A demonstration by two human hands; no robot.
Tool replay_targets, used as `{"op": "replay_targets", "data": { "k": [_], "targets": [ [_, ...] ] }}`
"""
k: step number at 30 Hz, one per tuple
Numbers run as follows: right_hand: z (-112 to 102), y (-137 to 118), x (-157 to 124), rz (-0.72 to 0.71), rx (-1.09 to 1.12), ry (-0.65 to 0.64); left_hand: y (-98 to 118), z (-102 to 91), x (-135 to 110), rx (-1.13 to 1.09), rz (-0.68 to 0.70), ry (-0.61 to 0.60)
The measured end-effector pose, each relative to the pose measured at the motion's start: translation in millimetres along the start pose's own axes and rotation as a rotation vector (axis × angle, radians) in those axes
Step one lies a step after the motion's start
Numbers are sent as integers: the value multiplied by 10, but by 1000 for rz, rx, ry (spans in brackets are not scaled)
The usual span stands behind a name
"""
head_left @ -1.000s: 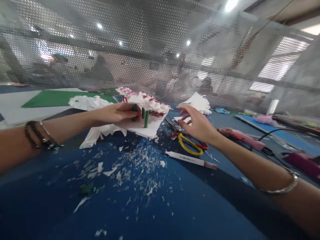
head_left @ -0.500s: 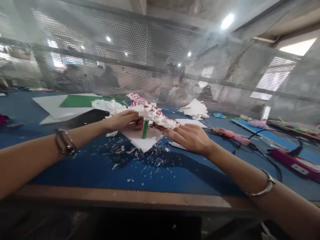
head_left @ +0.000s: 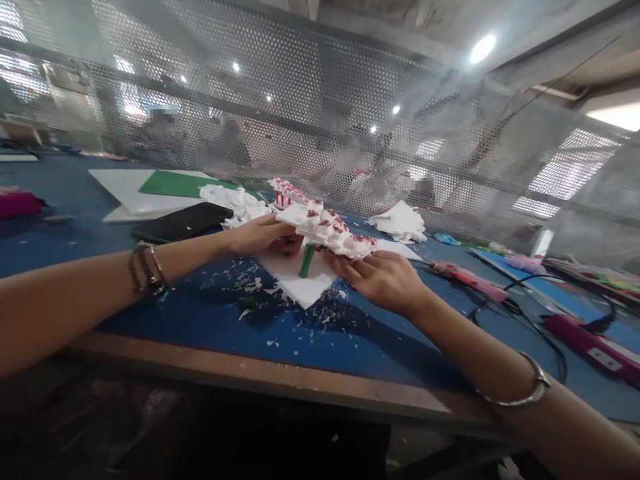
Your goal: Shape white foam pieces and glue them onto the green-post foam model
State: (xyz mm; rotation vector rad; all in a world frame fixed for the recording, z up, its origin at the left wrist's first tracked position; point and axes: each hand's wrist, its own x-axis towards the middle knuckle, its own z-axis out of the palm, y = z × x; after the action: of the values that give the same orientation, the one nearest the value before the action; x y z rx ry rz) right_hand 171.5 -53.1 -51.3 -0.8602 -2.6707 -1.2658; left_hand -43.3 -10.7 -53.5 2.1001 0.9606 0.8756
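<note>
Right hand (head_left: 385, 277) now at the right side of the small white model (head_left: 320, 230), after hanging open and apart from it one second ago. Fingers half curled, tips partly under the red-speckled roof (head_left: 345, 240); not possible to tell a firm grip from a light touch. Left hand (head_left: 263, 233) on the opposite side, as in the earlier pictures, fingers bent in behind the roof; tightness of hold also not possible to tell. Support now apparently from two sides, so probably more steadiness for the work.

Below the roof, a slightly leaning green post (head_left: 306, 261) and a white base (head_left: 306, 293), one corner turned towards the wearer. Contact between base and blue tabletop (head_left: 200, 320) not clear, only a dark shadow underneath. Behind, short red posts (head_left: 283, 200), too small for exact counting.

Red-and-yellow scissors and white marker, well visible one second ago, now out of sight, perhaps covered by the right hand.

Farther out, white scraps (head_left: 273, 343) in front, black phone-like slab (head_left: 185, 223) to the left, pink corded tool (head_left: 473, 281) and purple power strip (head_left: 590, 343) to the right. Beyond the perforated screen (head_left: 320, 87), only blurred people.
</note>
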Motion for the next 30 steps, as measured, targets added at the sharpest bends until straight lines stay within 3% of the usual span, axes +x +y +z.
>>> {"op": "replay_targets", "data": {
  "k": [12,16,24,30],
  "targets": [
    [112,52,-65,16,22,-16,-95,-22,9,-119,21,-110],
    [83,49,-50,24,37,-20,-64,29,4,-135,-31,-63],
    [168,116,-115,122,81,-16,-85,12,24,-124,13,-31],
    [125,158,-143,47,87,-27,-102,11,32,-109,6,38]
  ]
}}
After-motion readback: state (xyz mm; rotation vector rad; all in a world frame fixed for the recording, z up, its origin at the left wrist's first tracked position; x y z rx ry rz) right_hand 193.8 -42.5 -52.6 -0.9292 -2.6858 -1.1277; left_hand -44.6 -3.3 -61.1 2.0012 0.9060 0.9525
